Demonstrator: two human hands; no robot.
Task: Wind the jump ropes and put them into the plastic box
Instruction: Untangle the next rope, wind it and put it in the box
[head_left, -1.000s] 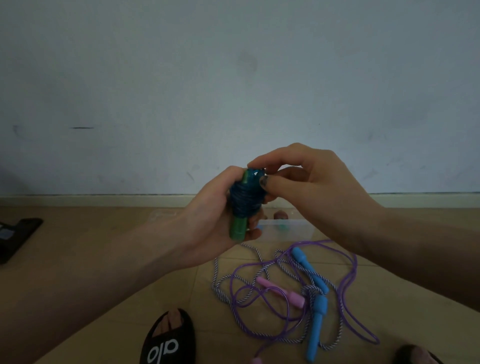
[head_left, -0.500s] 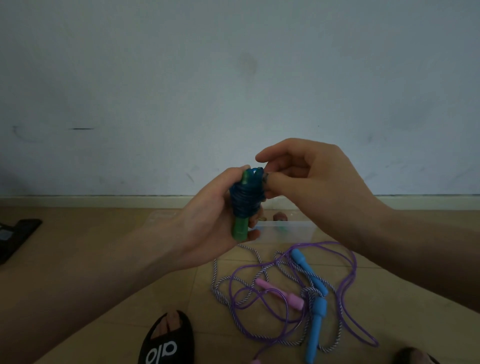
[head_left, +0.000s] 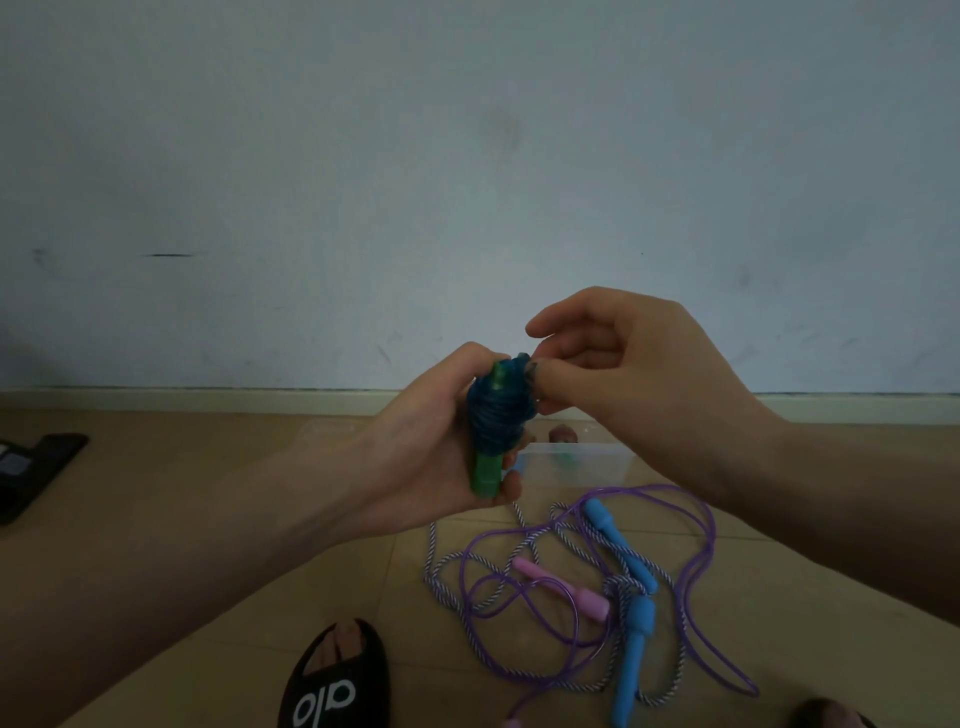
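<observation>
My left hand (head_left: 415, 457) grips a green-handled jump rope (head_left: 493, 415) whose dark blue cord is wound tightly around the handles. My right hand (head_left: 623, 374) pinches the cord's end at the top of that bundle with thumb and fingertips. Behind the hands, a clear plastic box (head_left: 582, 460) stands on the floor, mostly hidden. In front of it lies a tangle of two loose ropes: a purple cord (head_left: 691, 525) with pink handles (head_left: 561, 590) and a striped cord (head_left: 452, 592) with blue handles (head_left: 631, 660).
My foot in a black slipper (head_left: 337, 680) rests at the lower middle; another foot (head_left: 831, 719) shows at the lower right. A dark flat object (head_left: 36, 473) lies at the left. A pale wall (head_left: 467, 182) with a skirting board closes the floor behind.
My right hand's index finger has lifted off the bundle and its fingers have spread a little, while thumb and fingertip stay on the cord's end. The left hand has held still.
</observation>
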